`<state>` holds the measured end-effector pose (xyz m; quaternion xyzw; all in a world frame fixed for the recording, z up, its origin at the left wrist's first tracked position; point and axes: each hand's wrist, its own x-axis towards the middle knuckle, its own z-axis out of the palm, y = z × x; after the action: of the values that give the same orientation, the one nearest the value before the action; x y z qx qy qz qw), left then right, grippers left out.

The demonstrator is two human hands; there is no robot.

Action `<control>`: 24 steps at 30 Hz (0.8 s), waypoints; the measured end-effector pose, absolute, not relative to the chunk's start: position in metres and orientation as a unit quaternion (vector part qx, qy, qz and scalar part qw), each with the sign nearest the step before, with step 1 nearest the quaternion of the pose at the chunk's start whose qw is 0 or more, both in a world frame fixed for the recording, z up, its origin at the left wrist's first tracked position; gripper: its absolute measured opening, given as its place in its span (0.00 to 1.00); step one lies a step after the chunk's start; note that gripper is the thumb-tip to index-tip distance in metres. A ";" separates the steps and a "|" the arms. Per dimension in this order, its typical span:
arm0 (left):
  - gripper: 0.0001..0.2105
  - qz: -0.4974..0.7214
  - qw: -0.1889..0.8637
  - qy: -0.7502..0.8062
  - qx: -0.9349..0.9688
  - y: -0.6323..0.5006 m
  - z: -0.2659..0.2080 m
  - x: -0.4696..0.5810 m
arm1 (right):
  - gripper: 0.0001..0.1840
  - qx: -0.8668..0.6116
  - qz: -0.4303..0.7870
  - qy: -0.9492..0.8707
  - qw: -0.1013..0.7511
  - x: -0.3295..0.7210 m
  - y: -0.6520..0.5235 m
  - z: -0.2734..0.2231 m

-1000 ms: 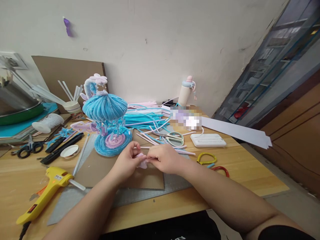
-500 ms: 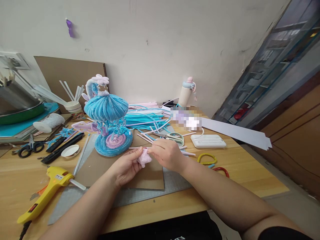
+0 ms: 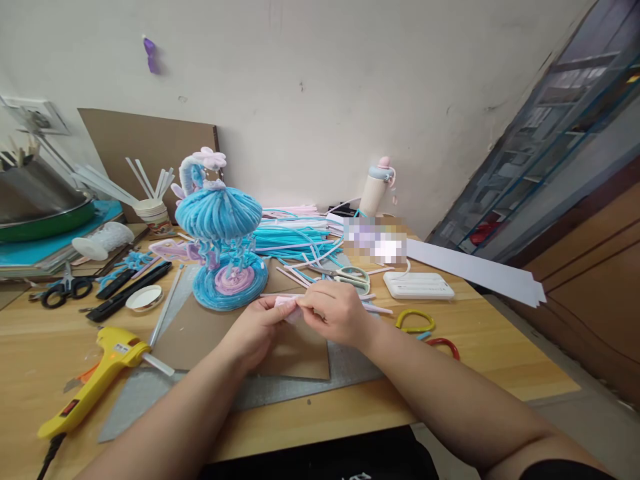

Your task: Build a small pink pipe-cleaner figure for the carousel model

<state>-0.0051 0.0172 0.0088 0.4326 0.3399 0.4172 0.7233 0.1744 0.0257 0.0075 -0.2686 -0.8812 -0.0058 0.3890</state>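
Note:
Between my two hands is a small pale pink fuzzy piece point(image 3: 290, 311), seemingly made of pipe cleaner and mostly hidden by fingers. My left hand point(image 3: 257, 333) grips it between thumb and fingers. From the other side, the fingertips of my right hand point(image 3: 335, 310) pinch its edge. Both hands are above a brown cardboard sheet point(image 3: 300, 353). Just beyond my left hand stands a blue pipe-cleaner lamp shape point(image 3: 219, 212), with a pleated dome, curly hanging strands, and a round blue base with a pink coil point(image 3: 234, 280).
A yellow glue gun point(image 3: 113, 353) lies at left near black scissors point(image 3: 67, 290) and a black cutter point(image 3: 130, 293). Blue pipe cleaners point(image 3: 290, 241) and green-handled scissors point(image 3: 353, 277) lie behind my hands. A white power bank point(image 3: 419, 285) and yellow-handled tool point(image 3: 415, 320) are at right.
My fingers have closed further over the pink piece, so less of it shows, and my left hand has turned slightly. The whole view has shifted a little; the objects on the table stay put.

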 end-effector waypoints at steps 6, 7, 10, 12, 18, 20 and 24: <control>0.08 0.424 0.810 0.312 0.257 0.017 0.005 -0.008 | 0.09 -0.250 0.188 -0.841 0.442 0.169 0.027 0.006; 0.08 0.423 0.816 0.310 0.243 0.017 0.004 -0.009 | 0.09 -0.261 0.224 -0.824 0.450 0.168 0.027 0.003; 0.06 0.436 0.813 0.295 0.251 0.017 0.005 -0.008 | 0.09 -0.298 0.352 -0.753 0.469 0.162 0.028 -0.002; 0.05 0.453 0.792 0.289 0.288 0.016 0.007 -0.008 | 0.10 -0.312 0.423 -0.703 0.479 0.160 0.029 -0.002; 0.13 0.440 0.771 0.333 0.317 0.016 0.019 -0.011 | 0.16 -0.329 0.591 -0.563 0.475 0.167 0.036 0.008; 0.11 0.424 0.772 0.333 0.338 0.016 0.019 -0.013 | 0.17 -0.328 0.629 -0.537 0.457 0.170 0.036 0.011; 0.08 0.413 0.750 0.337 0.391 0.017 0.015 -0.015 | 0.17 -0.330 0.651 -0.525 0.437 0.169 0.031 0.015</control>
<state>-0.0146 0.0171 0.0151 0.3910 0.3374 0.4128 0.7503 0.1689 0.0311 0.0148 -0.3305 -0.5254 0.6508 0.4373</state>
